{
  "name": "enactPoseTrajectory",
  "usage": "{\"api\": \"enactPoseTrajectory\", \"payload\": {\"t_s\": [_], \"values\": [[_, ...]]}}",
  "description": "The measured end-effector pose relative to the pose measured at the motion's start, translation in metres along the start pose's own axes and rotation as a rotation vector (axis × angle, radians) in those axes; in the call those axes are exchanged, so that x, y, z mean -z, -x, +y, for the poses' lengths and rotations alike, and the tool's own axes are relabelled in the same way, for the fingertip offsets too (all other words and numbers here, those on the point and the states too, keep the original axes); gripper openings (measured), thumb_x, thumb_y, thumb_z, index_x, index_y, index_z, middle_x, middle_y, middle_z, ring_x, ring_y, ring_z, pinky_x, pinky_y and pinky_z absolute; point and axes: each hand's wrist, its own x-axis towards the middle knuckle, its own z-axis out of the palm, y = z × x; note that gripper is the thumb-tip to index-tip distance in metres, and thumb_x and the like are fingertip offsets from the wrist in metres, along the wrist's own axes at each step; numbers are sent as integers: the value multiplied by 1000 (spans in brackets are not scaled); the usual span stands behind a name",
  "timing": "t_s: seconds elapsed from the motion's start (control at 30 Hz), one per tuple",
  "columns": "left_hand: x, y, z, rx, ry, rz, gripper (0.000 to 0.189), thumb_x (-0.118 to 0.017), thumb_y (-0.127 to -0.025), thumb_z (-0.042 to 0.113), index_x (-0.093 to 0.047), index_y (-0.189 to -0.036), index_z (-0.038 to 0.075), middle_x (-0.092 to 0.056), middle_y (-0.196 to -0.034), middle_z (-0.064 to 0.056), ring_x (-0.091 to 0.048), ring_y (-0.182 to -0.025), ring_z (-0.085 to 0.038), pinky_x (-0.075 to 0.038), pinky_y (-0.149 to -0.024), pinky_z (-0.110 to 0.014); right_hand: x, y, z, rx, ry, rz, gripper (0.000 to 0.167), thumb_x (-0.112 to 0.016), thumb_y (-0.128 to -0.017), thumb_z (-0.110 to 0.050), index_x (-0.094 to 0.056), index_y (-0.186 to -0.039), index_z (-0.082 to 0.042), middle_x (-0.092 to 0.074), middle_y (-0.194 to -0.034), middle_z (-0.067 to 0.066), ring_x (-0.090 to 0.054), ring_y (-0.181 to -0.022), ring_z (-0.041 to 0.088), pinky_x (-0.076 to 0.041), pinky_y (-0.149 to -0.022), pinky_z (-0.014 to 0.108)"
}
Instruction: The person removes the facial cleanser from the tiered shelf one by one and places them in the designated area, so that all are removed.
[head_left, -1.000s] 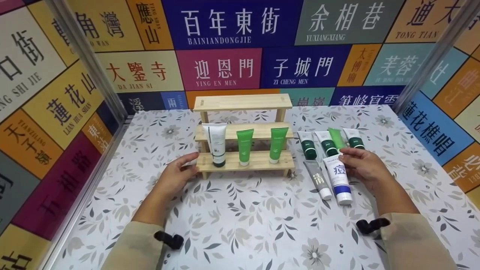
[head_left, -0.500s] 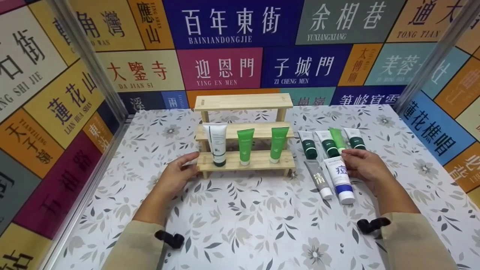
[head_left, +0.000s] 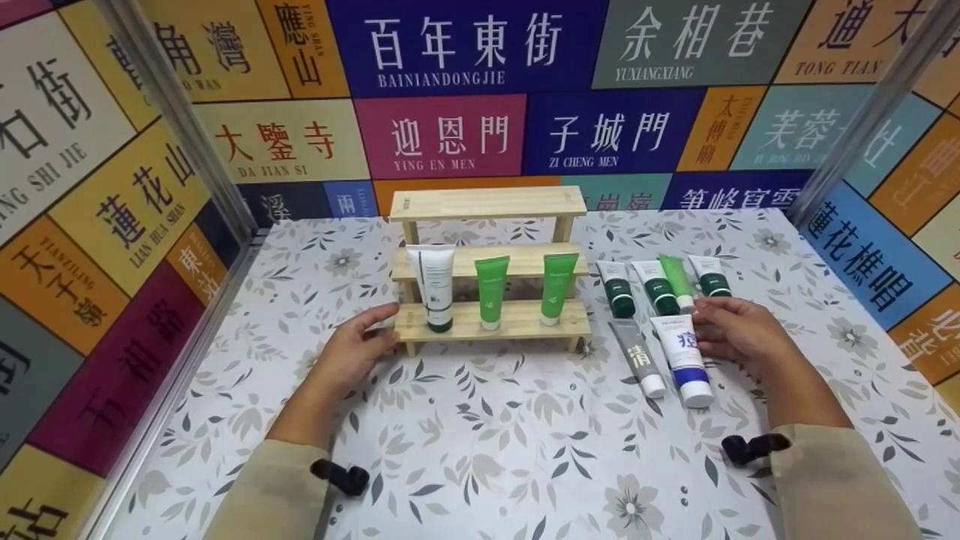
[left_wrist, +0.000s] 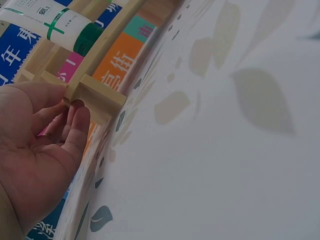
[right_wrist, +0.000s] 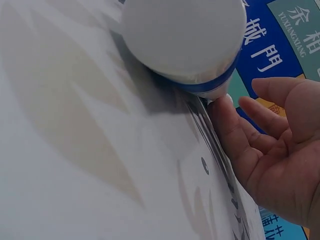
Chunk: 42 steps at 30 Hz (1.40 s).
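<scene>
A three-tier wooden stand (head_left: 487, 202) stands on the table. My left hand (head_left: 358, 349) pinches the left end of its lowest shelf; in the left wrist view the thumb and fingers (left_wrist: 77, 125) meet at the board's corner. On that shelf a white tube with a dark green cap (head_left: 435, 289) and two green tubes (head_left: 491, 292) stand upright. My right hand (head_left: 739, 337) is beside a white tube with a blue band (head_left: 682, 356), which lies on the table. In the right wrist view, its fingertips touch the tube's side, with the thumb apart from it.
Left of the blue-banded tube lies a grey tube (head_left: 637, 360). Behind them lie white-and-green tubes (head_left: 616, 289) and a green tube (head_left: 676, 279). Sign-printed walls (head_left: 450, 60) enclose the floral table (head_left: 480, 442) at the back and sides.
The blue-banded tube has shifted slightly to the right and turned a little. My right hand has moved right, its thumb coming off the tube. My left hand and the stand stay nearly still.
</scene>
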Motion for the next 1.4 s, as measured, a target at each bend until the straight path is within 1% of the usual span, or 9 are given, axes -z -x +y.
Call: {"api": "enactPoseTrajectory", "payload": {"t_s": [0.17, 0.3, 0.43, 0.53, 0.7, 0.97, 1.07, 1.27, 1.4], "values": [[-1, 1, 2, -9, 15, 2, 51, -66, -105, 13, -57, -155, 17, -58, -157, -13, -63, -137, -28, -56, -110, -37, -3, 2, 0, 15, 18, -11, 61, -69, -104, -45, -49, -155, -18, -78, -105, -18, -77, -97, 8, -65, -89, 27], [-2, 1, 2, -10, 27, -1, 52, -65, -106, 11, -55, -156, 14, -56, -158, -15, -63, -135, -28, -57, -105, -33, -4, 3, -1, 29, 33, -22, 62, -70, -103, -46, -49, -155, -18, -78, -106, -18, -76, -96, 8, -65, -87, 26], [-2, 0, 2, -3, 15, 0, 51, -65, -105, 11, -56, -156, 15, -58, -157, -14, -63, -136, -27, -57, -104, -30, -4, 3, -1, 11, 47, -25, 61, -70, -103, -47, -50, -154, -20, -77, -106, -17, -75, -94, 9, -65, -84, 27], [-1, -1, 1, 6, 6, 3, 51, -65, -105, 12, -57, -155, 17, -58, -157, -11, -63, -136, -26, -56, -106, -32, -3, 3, -2, -8, 72, -28, 62, -68, -104, -48, -49, -154, -19, -74, -108, -14, -73, -93, 9, -65, -84, 28], [0, 0, 1, 15, 0, -2, 51, -65, -106, 14, -55, -156, 19, -54, -161, -9, -62, -137, -27, -55, -110, -36, -3, 3, -4, -32, 117, -35, 61, -66, -105, -49, -48, -155, -19, -71, -109, -10, -71, -92, 9, -65, -84, 27], [-1, 0, 1, -3, 7, 1, 52, -65, -106, 12, -56, -156, 16, -56, -160, -10, -63, -137, -26, -56, -104, -27, -7, 6, -6, -51, 90, -65, 61, -66, -106, -45, -45, -157, -20, -71, -113, -9, -72, -92, 10, -65, -84, 28], [-1, 0, 2, -9, 11, 1, 52, -64, -106, 12, -55, -157, 16, -54, -161, -11, -62, -137, -27, -56, -105, -28, -7, 6, -6, -56, 95, -65, 63, -67, -105, -47, -44, -158, -20, -71, -112, -9, -72, -92, 10, -65, -84, 28], [-2, 1, 2, 9, 12, 2, 50, -65, -106, 13, -57, -155, 19, -58, -158, -12, -64, -136, -28, -56, -111, -40, -9, 9, -8, -37, 118, -51, 64, -68, -103, -51, -47, -155, -22, -69, -113, -7, -70, -89, 8, -65, -79, 27], [-2, 0, 3, 7, 10, 6, 49, -66, -106, 13, -58, -154, 19, -60, -156, -12, -64, -135, -28, -56, -110, -39, -15, 14, -15, -6, 134, -45, 63, -68, -102, -54, -49, -152, -22, -68, -112, -9, -70, -88, 8, -65, -78, 27]]}}
